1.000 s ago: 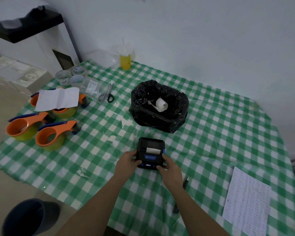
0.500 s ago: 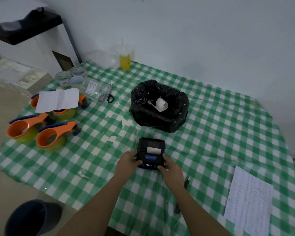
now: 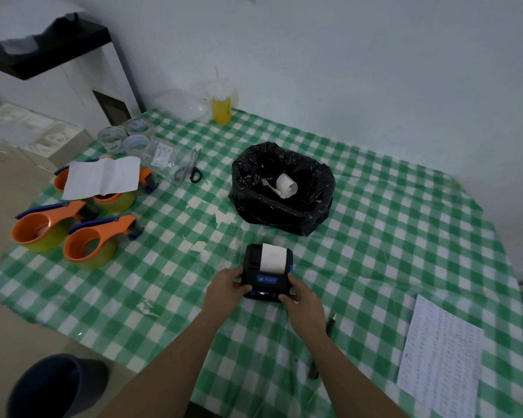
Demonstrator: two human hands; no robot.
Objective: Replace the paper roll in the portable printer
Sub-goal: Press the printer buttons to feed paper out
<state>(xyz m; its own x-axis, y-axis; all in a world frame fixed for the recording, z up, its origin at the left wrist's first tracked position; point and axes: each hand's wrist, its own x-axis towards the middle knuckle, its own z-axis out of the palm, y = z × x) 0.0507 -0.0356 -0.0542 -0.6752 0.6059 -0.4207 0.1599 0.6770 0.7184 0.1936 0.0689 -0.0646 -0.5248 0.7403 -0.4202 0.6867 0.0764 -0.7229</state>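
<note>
A small black portable printer [image 3: 252, 260] with a blue label and lit front panel lies on the green checked tablecloth [image 3: 375, 236]. A white paper strip [image 3: 273, 257] sticks out of its slot over the lid. My left hand [image 3: 225, 289] grips the printer's left side. My right hand [image 3: 302, 300] holds its right front corner, a finger on the front panel. Behind the printer stands a bin lined with a black bag [image 3: 283, 188], and a curled white paper roll [image 3: 286, 184] lies inside it.
Three orange tape dispensers [image 3: 85, 236] sit at the left, one under a white sheet [image 3: 101, 176]. Scissors [image 3: 191, 168], clear tape rolls [image 3: 124, 138] and a yellow drink cup [image 3: 221, 105] are behind. A printed sheet [image 3: 441, 354] and a dark pen [image 3: 322, 348] lie right. A dark bucket [image 3: 58, 384] stands below.
The white paper strip has come out of the printer's slot and is clearly longer than before. Both hands stay on the printer.
</note>
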